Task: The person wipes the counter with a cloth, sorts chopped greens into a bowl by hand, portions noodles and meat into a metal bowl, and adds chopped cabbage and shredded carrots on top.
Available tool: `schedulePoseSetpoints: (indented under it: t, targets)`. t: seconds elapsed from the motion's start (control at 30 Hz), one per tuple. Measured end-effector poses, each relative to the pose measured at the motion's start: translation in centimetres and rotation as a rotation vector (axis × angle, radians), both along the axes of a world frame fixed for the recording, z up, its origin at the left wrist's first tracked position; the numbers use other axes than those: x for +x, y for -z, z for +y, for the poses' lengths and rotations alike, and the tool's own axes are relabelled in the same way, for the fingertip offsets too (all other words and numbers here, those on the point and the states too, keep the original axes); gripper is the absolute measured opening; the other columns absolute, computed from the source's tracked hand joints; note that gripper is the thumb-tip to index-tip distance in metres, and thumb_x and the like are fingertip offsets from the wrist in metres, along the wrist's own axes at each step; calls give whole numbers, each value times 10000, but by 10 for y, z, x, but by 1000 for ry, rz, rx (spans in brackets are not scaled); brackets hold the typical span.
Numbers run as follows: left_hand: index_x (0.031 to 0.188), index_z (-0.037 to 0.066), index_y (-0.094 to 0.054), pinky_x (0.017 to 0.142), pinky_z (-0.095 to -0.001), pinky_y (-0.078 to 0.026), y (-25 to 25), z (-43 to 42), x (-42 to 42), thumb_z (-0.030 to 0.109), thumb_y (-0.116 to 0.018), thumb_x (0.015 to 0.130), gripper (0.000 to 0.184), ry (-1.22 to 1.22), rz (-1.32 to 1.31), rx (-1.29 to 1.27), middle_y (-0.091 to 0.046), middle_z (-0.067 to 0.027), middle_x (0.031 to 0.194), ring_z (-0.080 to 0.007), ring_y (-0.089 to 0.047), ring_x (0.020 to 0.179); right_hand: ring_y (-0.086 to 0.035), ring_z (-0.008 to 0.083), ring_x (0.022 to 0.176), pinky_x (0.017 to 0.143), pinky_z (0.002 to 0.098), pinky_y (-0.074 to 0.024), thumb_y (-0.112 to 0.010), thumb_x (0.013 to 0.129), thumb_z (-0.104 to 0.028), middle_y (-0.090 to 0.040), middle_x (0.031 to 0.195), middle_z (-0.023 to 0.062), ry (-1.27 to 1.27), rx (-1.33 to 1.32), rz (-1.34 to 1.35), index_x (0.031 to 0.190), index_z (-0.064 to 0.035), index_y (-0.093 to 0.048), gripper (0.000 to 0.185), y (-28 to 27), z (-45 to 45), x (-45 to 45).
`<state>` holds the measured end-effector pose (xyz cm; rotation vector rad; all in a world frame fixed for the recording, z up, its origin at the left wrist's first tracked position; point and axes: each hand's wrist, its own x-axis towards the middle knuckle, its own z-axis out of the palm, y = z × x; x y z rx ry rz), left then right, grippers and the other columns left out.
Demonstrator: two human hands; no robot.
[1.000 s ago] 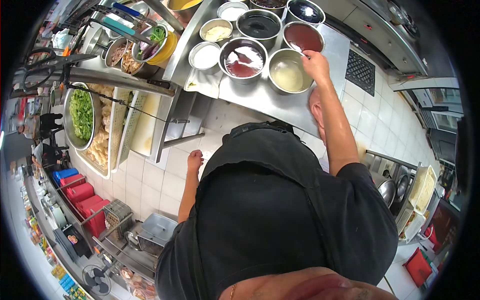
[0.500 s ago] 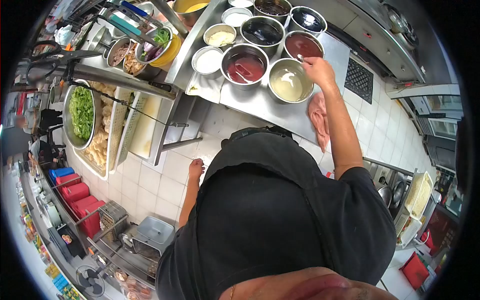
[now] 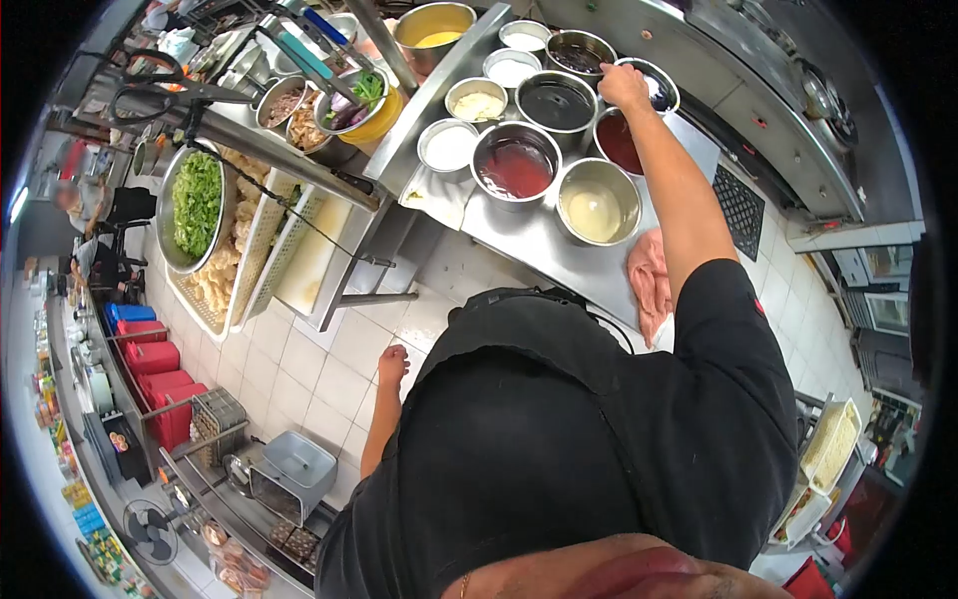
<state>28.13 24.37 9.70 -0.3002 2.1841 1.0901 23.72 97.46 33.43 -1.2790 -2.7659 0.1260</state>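
Note:
My right hand (image 3: 625, 86) reaches over the steel table, fingers closed together between the pot of dark brown sauce (image 3: 579, 52) and the pot of black liquid (image 3: 659, 92). Whatever its fingers hold, if anything, is hidden. Under my forearm is a pot of dark red sauce (image 3: 617, 140), partly covered. Nearer me stand a pot of clear yellowish liquid (image 3: 596, 208) and a pot of translucent red liquid (image 3: 514, 165). Another pot of black liquid (image 3: 556, 103) sits in the middle. My left hand (image 3: 394, 365) hangs low at my side, fingers curled, with nothing visible in it.
Bowls of white seasoning (image 3: 448, 146) line the table's left side. A pink cloth (image 3: 651, 285) drapes over its front edge. To the left are a bowl of chopped greens (image 3: 200, 205), a white basket (image 3: 215, 319), hanging scissors (image 3: 165, 85) and a steel rail (image 3: 289, 150).
My right hand has moved from beside the pot of yellowish liquid to the back pots of dark liquid. My left hand stays low, and the view has shifted slightly.

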Motion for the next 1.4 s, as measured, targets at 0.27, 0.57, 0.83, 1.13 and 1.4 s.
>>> schedulePoseSetpoints:
  t: [0.27,0.57,0.83,1.13,1.4]
  targets:
    - [1017,56,-637,533,-269,-475,34,-51,59,197,-558,881,211,-182,-103,-6,-648,-59,828,-135,-606,660,-590,353,1144,945,449,-471,-532,838,-198,-625,1217,176,-12,-89,-111,1142,-69,-669,357,15,16,-29]
    - [946,35,-689,595,-257,-486,112,-99,81,193,-600,882,192,157,214,-109,-677,-56,797,-110,-632,686,-599,354,1119,938,445,-479,-524,819,-168,-635,1183,184,-112,-116,-137,1198,-102,-642,402,28,28,-25]
    - [1045,13,-604,565,-254,-479,88,-70,14,154,-561,918,195,-145,-37,178,-626,-65,814,-135,-581,617,-622,358,1003,892,435,-483,-547,820,-245,-659,1072,191,-5,62,619,1163,-75,-638,393,-5,-36,139]
    - [1036,30,-610,584,-273,-487,93,-61,-5,174,-569,925,186,387,87,-62,-627,-51,829,-137,-585,654,-511,355,1143,999,445,-397,-667,751,-170,-576,1189,168,-286,-32,428,1076,-35,-633,354,80,-183,285]
    - [1031,57,-614,582,-283,-488,13,20,-67,206,-573,929,185,275,11,23,-630,-32,843,-136,-592,675,-467,344,1164,1024,448,-357,-601,776,-89,-537,1151,163,-428,-138,536,1106,-26,-529,345,72,-139,285]
